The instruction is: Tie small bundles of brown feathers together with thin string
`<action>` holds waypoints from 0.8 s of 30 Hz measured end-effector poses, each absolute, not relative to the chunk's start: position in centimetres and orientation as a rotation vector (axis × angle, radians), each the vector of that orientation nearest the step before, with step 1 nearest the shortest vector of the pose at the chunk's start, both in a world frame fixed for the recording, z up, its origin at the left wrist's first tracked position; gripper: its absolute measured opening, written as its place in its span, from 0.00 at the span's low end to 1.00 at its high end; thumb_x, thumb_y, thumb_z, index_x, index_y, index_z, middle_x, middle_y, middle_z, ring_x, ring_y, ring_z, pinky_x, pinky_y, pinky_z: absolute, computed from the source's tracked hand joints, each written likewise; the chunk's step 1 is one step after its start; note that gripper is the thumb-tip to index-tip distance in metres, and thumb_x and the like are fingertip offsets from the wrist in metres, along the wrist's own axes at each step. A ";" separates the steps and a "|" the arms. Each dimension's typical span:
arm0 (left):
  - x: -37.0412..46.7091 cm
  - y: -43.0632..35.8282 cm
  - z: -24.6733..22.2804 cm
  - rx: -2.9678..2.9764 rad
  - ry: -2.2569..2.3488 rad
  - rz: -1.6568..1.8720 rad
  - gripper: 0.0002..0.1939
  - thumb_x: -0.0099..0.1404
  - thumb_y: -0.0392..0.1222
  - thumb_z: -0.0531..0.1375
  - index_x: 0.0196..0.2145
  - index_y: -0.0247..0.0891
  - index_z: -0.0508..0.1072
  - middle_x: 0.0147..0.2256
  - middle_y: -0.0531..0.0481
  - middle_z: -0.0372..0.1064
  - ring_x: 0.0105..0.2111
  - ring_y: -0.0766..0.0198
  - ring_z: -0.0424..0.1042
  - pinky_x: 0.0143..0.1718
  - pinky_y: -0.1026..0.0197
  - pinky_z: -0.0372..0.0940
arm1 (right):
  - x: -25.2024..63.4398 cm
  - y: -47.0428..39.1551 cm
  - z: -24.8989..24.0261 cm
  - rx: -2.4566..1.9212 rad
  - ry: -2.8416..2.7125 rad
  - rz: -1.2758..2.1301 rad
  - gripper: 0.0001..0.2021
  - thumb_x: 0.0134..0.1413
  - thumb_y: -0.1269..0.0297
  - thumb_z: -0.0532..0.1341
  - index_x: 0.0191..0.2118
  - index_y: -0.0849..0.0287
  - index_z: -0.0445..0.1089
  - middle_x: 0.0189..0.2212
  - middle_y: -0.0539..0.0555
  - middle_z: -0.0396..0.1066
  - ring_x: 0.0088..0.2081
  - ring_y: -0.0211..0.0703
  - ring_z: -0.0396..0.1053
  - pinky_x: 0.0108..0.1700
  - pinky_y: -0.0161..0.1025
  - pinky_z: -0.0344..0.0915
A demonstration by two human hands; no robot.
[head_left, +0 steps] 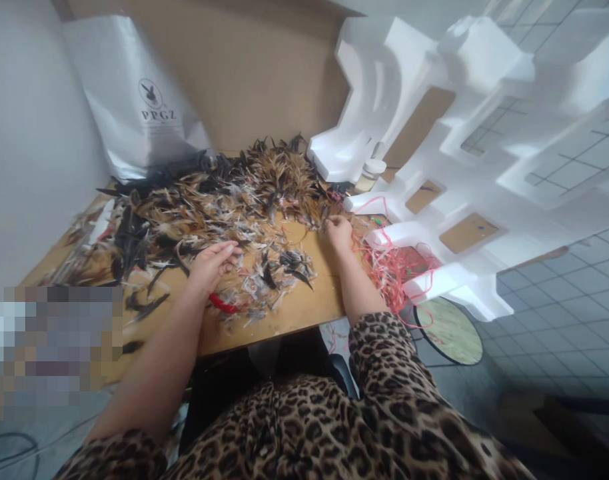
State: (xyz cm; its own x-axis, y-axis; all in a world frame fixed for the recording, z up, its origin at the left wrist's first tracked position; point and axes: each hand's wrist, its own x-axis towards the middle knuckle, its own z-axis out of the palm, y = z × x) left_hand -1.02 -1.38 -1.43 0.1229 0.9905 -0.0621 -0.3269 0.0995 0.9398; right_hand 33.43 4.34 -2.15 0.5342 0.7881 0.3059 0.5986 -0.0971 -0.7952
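Note:
Brown, black and white feathers lie in a thick heap over the wooden table. My left hand hovers above the loose feathers, thumb and fingers pinched together, and a small dark feather shows at the fingertips. Close to the right end of the heap is my right hand, with its fingers closed; whatever they hold is too small to make out. Between the two hands lies a loose cluster of dark and pale feathers. A red strip rests just below my left hand.
White foam packing pieces stand along the right side, with pink-red string tangled beside them. A white-lidded jar is at the back right. At the back left stands a silver-white bag. A round stool sits below right.

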 end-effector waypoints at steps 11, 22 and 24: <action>-1.1 -1.4 -1.4 0.930 0.929 1.228 0.18 0.47 0.42 0.66 0.37 0.33 0.74 0.31 0.46 0.73 0.22 0.73 0.66 0.21 0.70 0.59 | 32.1 3.9 -1.2 -1.547 -1.228 0.306 0.17 0.46 0.62 0.54 0.41 0.66 0.69 0.35 0.59 0.72 0.33 0.39 0.67 0.41 0.38 0.63; -1.8 -0.7 -2.0 0.814 0.948 1.349 0.14 0.45 0.40 0.66 0.31 0.33 0.73 0.26 0.49 0.70 0.22 0.73 0.64 0.21 0.70 0.57 | 36.4 4.6 3.4 -1.565 -1.129 0.021 0.15 0.47 0.61 0.53 0.37 0.66 0.70 0.35 0.59 0.72 0.33 0.40 0.67 0.41 0.39 0.63; -1.9 -0.6 -2.1 0.809 0.950 1.350 0.12 0.45 0.40 0.66 0.28 0.33 0.72 0.23 0.51 0.68 0.20 0.74 0.62 0.19 0.70 0.53 | 38.3 5.9 5.1 -1.576 -1.107 -0.088 0.15 0.47 0.62 0.53 0.37 0.66 0.69 0.36 0.60 0.71 0.35 0.40 0.66 0.43 0.40 0.62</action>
